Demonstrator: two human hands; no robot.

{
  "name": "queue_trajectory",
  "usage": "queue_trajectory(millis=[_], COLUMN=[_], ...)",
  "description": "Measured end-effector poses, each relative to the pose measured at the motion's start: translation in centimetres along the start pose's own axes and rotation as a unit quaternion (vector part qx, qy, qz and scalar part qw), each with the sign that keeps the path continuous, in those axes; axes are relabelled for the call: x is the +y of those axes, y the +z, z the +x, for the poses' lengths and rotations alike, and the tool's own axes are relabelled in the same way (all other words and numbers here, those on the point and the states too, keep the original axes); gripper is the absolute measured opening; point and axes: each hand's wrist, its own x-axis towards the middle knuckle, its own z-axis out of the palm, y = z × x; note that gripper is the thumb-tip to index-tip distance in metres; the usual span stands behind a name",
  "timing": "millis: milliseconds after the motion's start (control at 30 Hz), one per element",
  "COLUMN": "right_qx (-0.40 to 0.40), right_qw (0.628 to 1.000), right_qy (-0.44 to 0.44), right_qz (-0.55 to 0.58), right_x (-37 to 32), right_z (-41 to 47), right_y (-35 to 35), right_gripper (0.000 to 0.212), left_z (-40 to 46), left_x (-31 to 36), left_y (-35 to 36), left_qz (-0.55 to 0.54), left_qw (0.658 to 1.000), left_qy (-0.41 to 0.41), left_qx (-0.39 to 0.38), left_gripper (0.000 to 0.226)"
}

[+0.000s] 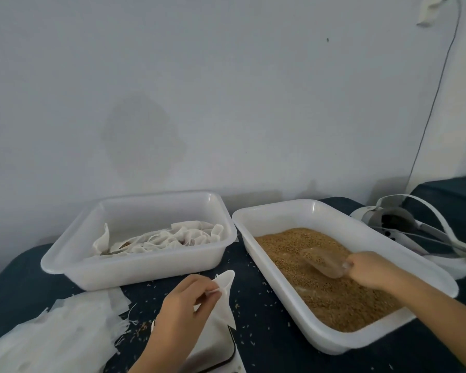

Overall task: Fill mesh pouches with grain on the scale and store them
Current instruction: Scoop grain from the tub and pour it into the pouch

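Dark tabletop under a pale wall; right bin holds the grain. Right hand, fingers curled round a clear scoop, digs in. Left hand pinches an empty mesh pouch above the scale: best spread its mouth wide, then tip slowly.

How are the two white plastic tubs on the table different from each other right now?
The left tub holds tied mesh pouches in a thin layer; the right tub holds loose brown grain. The right hand works a clear scoop in the right tub; no hand is in the left tub. Both are white, rectangular and open-topped.
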Motion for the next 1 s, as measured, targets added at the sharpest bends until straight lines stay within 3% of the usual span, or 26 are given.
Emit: queue_trajectory(millis=[200,367,533,667,800,900,1000], right_qx=[0.014,-0.011,-0.008,0.042,0.031,0.034,0.016], right_qw=[0.993,0.995,0.998,0.992,0.976,0.964,0.957], right_qy=[0.084,0.094,0.053,-0.023,-0.096,-0.149,-0.197], right_qz=[-0.077,-0.029,-0.010,0.121,0.194,0.217,0.210], right_x=[1.0,-2.2,-2.4,-1.7,-1.8,-1.9,-2.5], right_z=[0.7,0.7,2.3,2.4,1.5,0.8,-0.2], right_y=[-0.4,-1.2,-0.1,0.5,0.0,-1.3,-3.2], right_gripper=[0.031,0.038,0.032,0.033,0.020,0.033,0.032], left_z=[0.3,0.5,0.4,0.5,1.0,1.4,1.6], left_x=[0.2,0.5,0.6,0.3,0.2,0.0,-0.3], left_y=[0.6,1.1,1.0,0.7,0.5,0.2,-0.2], left_qz=[0.001,-0.005,-0.010,-0.009,0.000,0.006,0.013], left_qw=[1.000,1.000,1.000,1.000,0.999,0.999,0.999], left_qy=[0.002,0.000,-0.008,-0.020,-0.032,-0.033,-0.041], left_qx=[-0.009,-0.011,-0.009,-0.002,0.006,0.002,-0.003], left_gripper=[0.015,0.013,0.012,0.017,0.026,0.029,0.019])
